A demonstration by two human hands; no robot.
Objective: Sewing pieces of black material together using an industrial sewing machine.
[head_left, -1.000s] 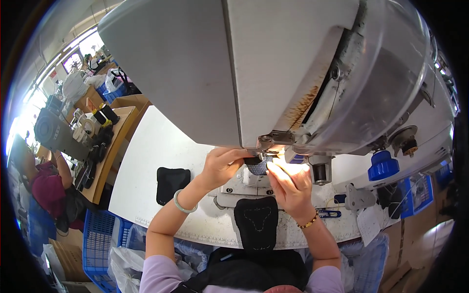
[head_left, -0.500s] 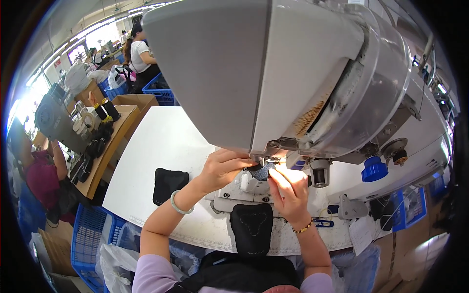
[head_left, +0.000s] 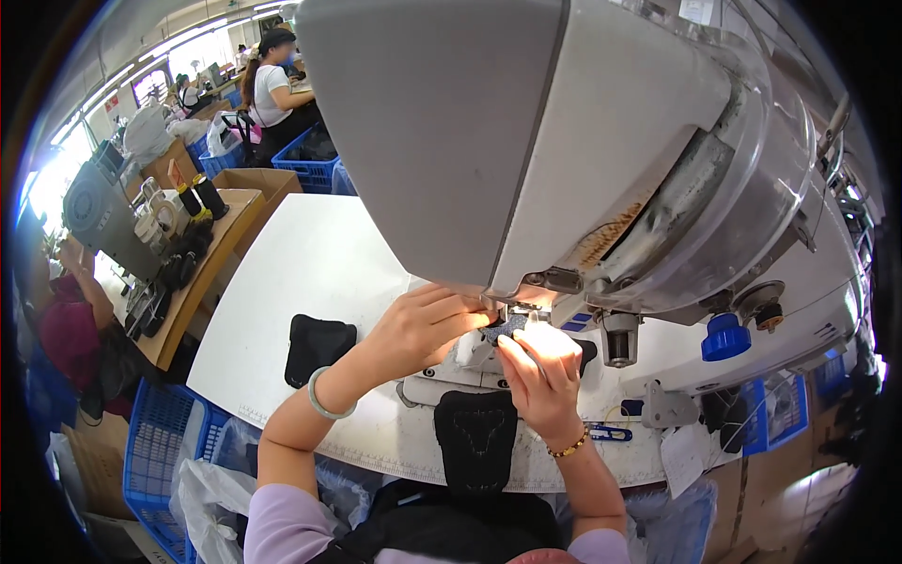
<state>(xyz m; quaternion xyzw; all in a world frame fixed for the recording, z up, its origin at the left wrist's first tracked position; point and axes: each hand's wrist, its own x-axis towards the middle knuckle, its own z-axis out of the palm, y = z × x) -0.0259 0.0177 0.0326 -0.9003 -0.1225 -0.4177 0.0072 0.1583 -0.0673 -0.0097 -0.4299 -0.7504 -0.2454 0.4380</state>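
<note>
Under the head of a large grey industrial sewing machine (head_left: 432, 141), a small dark blue-grey speckled fabric piece (head_left: 505, 326) lies in the lamp light. My left hand (head_left: 413, 329) pinches its left edge close to the needle area, fingertips partly hidden by the machine head. From the front right, my right hand (head_left: 543, 381) grips the near edge between thumb and fingers; bright light washes out part of that hand. A black stitched pad (head_left: 475, 440) rests at the table's front edge. Another black pad (head_left: 319, 350) lies left of my left forearm.
Blue thread snips (head_left: 609, 433) lie on the white table (head_left: 272, 282) right of my right wrist. A blue knob (head_left: 725, 336) juts from the machine. Blue baskets (head_left: 169, 461) stand around. At left are a wooden bench (head_left: 202, 296) with thread cones and a co-worker (head_left: 70, 320).
My right hand has slid slightly left and down along the fabric piece, which now shows less of its speckled face. My left hand keeps its pinch. The whole view has shifted slightly.
</note>
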